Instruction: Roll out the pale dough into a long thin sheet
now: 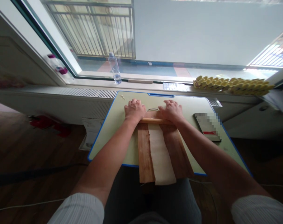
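Note:
A wooden rolling pin (153, 120) lies across the far part of a brown wooden cutting board (177, 152). My left hand (135, 109) covers its left end, fingers bent forward over it. Over the right end, my right hand (172, 110) is placed the same way. Both palms hide the pin's ends. A long, pale strip of rolled dough (161, 155) runs under the pin toward me and hangs slightly past the board's near edge. Between my hands, a thin metal handle (153, 109) curves up at the board's far end.
The board overhangs the near edge of a pale table (108, 137) with blue trim. To the right lies a phone-like tablet (205, 126), partly blurred. Along the windowsill stand a clear water bottle (115, 69), a purple-capped bottle (58, 64) and yellow egg trays (232, 85). Small scraps (122, 97) lie far left.

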A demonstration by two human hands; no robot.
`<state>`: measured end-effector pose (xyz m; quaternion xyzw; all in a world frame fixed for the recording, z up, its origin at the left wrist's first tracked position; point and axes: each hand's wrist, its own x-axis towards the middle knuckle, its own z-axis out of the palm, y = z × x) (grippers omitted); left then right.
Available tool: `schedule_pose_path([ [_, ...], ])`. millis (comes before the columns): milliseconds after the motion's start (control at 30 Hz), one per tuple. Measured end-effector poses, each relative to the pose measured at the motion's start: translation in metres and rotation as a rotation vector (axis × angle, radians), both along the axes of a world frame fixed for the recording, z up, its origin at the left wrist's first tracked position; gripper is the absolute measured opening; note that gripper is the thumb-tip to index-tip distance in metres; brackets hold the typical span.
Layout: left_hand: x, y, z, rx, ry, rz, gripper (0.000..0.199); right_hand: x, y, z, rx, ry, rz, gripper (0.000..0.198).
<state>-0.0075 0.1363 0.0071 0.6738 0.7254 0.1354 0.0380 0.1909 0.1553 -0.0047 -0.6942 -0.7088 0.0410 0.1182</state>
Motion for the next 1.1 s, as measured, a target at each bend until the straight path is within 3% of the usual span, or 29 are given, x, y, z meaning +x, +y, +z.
schedule_pose_path([
  [333, -0.001, -0.014, -0.002, 0.042, -0.024, -0.012, 0.035, -0.001, -0.019, 0.001, 0.05, 0.016, -0.01, 0.053],
  [500, -0.002, -0.027, -0.006, 0.057, -0.017, -0.03, 0.035, -0.002, -0.038, 0.006, 0.006, 0.026, -0.029, 0.052],
  [767, -0.005, -0.052, -0.011, 0.056, -0.012, -0.05, 0.039, 0.0, -0.067, 0.01, -0.064, -0.028, 0.015, 0.054],
  [967, -0.006, -0.069, -0.011, 0.05, -0.008, -0.05, 0.038, 0.0, -0.085, 0.011, -0.057, -0.189, 0.116, 0.046],
  [1100, -0.01, -0.074, -0.006, 0.045, -0.043, -0.138, 0.038, 0.002, -0.089, 0.009, -0.04, -0.183, 0.137, 0.045],
])
